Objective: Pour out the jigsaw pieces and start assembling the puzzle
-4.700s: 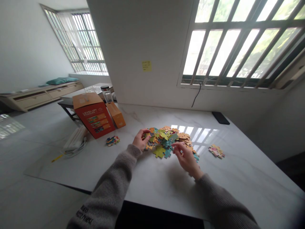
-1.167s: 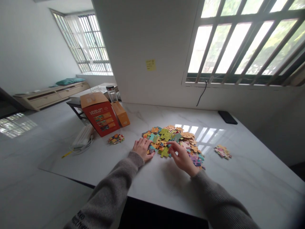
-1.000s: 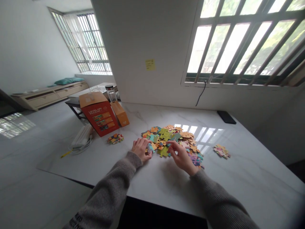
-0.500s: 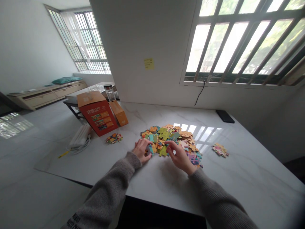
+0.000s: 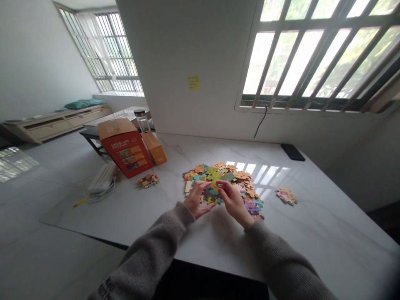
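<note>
Sleeves of soft grey knit lead in to two bare hands above a glossy white table with grey veining. The left hand is spread, thumb well apart from curved fingers, with no piece plainly in its grasp; the right hand has finger and thumb drawn close together, and I cannot tell whether they pinch anything. Under and just beyond them lies a loose heap of multicoloured interlocking jigsaw pieces. Each piece looks light, flat and stiff, probably cardboard, and liable to slide; the knobs could bend, so opposite edges of the broad body seem the best hold. Small clusters of similar pieces sit well apart on either side. Farther off stand a red cardboard box and, rightward, a flat black phone.
</note>
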A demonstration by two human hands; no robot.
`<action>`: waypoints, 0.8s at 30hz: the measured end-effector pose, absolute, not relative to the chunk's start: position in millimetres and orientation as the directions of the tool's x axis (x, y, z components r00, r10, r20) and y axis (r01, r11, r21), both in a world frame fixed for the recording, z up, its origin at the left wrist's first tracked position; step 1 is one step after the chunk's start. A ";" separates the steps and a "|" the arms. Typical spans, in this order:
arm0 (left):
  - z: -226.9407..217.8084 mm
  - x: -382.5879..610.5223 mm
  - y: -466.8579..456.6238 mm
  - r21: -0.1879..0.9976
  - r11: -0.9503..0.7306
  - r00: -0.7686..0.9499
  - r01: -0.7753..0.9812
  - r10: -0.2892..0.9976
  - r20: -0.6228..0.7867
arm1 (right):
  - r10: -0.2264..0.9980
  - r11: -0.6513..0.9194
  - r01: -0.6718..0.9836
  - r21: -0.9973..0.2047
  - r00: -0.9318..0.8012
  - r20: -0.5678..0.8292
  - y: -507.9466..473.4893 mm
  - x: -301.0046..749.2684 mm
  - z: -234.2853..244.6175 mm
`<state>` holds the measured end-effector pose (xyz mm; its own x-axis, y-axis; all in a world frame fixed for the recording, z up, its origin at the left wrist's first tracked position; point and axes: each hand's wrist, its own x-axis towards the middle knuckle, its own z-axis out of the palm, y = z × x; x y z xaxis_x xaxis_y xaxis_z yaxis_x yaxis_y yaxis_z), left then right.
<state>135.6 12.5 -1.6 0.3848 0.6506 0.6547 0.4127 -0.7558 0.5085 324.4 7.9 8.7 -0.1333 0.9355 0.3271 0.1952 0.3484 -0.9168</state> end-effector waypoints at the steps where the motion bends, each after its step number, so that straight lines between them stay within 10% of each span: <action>1: -1.9 133.4 13.0 0.500 -0.766 0.409 0.403 0.640 0.651 | 0.934 0.352 0.211 -0.912 -0.138 0.328 9.3 326.7 8.8; 12: 2.0 114.5 13.9 0.333 -0.704 0.418 0.628 0.666 0.618 | 0.928 0.357 0.163 -0.920 -0.176 0.329 4.6 326.0 10.5; 24: 10.7 -44.2 32.2 0.341 0.243 -0.386 0.908 0.801 0.457 | 0.895 0.428 0.269 -0.863 -0.263 0.361 -2.5 326.0 11.1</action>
